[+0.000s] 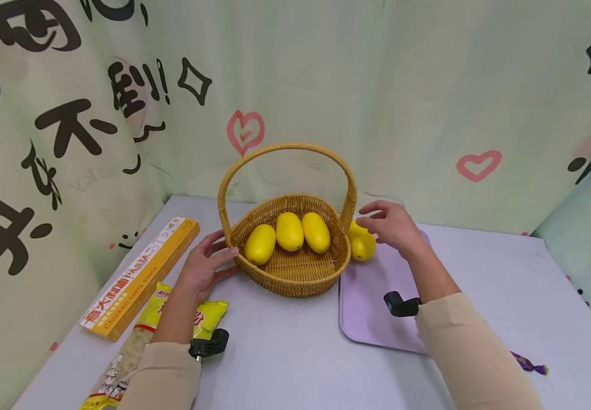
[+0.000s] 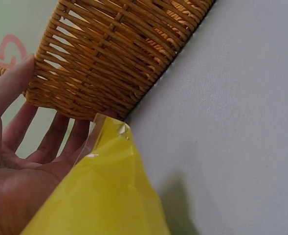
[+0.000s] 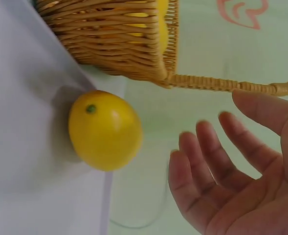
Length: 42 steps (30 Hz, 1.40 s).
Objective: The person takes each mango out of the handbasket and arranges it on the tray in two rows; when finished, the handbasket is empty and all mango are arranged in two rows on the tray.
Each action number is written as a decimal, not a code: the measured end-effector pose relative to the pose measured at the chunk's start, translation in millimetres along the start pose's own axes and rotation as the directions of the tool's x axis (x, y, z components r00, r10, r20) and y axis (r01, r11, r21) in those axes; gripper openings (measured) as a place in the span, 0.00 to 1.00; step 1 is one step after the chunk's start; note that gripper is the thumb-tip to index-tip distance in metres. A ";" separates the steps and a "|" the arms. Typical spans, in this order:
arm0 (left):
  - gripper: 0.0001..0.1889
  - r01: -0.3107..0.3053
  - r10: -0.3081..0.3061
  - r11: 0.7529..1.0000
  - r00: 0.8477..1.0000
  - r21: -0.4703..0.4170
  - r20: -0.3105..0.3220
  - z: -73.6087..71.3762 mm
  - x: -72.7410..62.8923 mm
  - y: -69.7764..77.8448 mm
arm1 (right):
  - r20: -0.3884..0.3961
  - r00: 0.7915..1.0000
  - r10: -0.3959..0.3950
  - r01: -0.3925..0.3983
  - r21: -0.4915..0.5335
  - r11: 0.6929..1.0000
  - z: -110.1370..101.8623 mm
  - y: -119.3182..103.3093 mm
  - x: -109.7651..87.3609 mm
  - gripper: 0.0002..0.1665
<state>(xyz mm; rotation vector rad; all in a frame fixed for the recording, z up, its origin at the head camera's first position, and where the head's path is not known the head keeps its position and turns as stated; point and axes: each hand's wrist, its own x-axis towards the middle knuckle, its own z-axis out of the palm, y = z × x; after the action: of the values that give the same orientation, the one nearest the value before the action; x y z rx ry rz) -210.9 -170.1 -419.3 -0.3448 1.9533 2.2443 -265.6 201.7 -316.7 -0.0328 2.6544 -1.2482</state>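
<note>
On a pale grey counter (image 1: 285,347) set against a light green curtain printed with black characters and pink hearts, a woven wicker basket (image 1: 295,273) with a tall arched handle stood near the middle. Three yellow lemons (image 1: 289,231) lay side by side inside the basket. A fourth lemon (image 1: 362,244) sat outside it, just beside the basket's right wall, on the far left corner of a lilac tray (image 1: 372,307) that lay flat on the counter. The person's left hand (image 1: 204,266) rested against the left side of the basket, its fingers (image 2: 46,139) straight and spread along the wicker and the thumb up near the rim, gripping nothing. The right hand (image 1: 393,226) hovered just above and to the right of the loose lemon, palm open and fingers (image 3: 207,161) relaxed and slightly bent, near the fruit but not touching it; the wrist view showed a clear gap between the fingertips and the lemon. Both arms wore beige sleeves, each with a small black clip at the wrist. To the left of the basket, a long yellow pasta box (image 1: 139,277) lay along the counter's edge, and a yellow snack bag (image 1: 193,316) lay partly under the left forearm. A small purple wrapper (image 1: 528,363) lay near the right sleeve.
</note>
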 end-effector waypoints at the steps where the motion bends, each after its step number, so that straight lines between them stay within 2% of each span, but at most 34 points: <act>1: 0.37 0.000 0.000 1.000 1.000 0.001 0.000 -0.2 0.3 0.0 | 0.010 1.000 -0.001 0.001 0.003 1.000 -0.8 -1.5 -0.7 0.26; 4: 0.37 -0.001 0.001 1.000 1.000 0.005 -0.002 -0.4 1.4 -0.1 | 0.073 0.997 -0.015 0.015 0.005 1.000 -3.2 -5.4 -3.5 0.23; 7: 0.37 -0.001 0.001 1.000 1.000 0.008 -0.001 -0.7 2.0 0.2 | 0.164 0.986 -0.024 0.025 -0.006 1.000 -4.7 -10.5 -5.7 0.22; 12: 0.37 0.002 -0.002 1.000 1.000 0.010 -0.008 -1.8 0.9 0.3 | 0.278 0.959 -0.057 0.057 0.007 0.998 -1.7 -21.9 -7.7 0.24; 16: 0.37 0.008 -0.007 1.000 1.000 0.008 -0.011 -2.7 0.3 -1.5 | 0.356 0.929 -0.099 0.092 0.036 0.995 4.2 -30.3 -7.0 0.26; 20: 0.37 0.010 -0.010 1.000 1.000 0.004 -0.012 -3.8 0.5 -3.0 | 0.405 0.903 -0.142 0.130 0.058 0.990 12.5 -36.8 -3.8 0.30; 24: 0.37 0.014 -0.014 1.000 1.000 0.004 -0.012 -3.7 1.3 -4.1 | 0.417 0.890 -0.183 0.176 0.055 0.983 22.2 -42.3 1.0 0.32; 28: 0.37 0.015 -0.014 1.000 1.000 0.012 -0.018 -3.1 2.0 -5.1 | 0.405 0.895 -0.187 0.194 0.025 0.981 32.0 -46.6 8.8 0.32; 34: 0.37 0.011 -0.011 1.000 1.000 0.017 -0.018 -1.2 2.4 -5.2 | 0.372 0.915 -0.153 0.170 -0.013 0.985 43.9 -57.5 22.4 0.33; 42: 0.36 -0.002 0.003 1.000 1.000 0.017 -0.019 1.1 0.7 -1.4 | 0.300 0.946 -0.123 0.172 -0.142 0.975 60.2 -61.4 45.4 0.33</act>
<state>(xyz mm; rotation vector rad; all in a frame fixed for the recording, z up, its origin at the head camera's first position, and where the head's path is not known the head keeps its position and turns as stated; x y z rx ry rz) -211.4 -168.8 -420.7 -0.3633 1.9816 2.2332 -302.3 111.6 -315.2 -0.4162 2.5258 -0.9694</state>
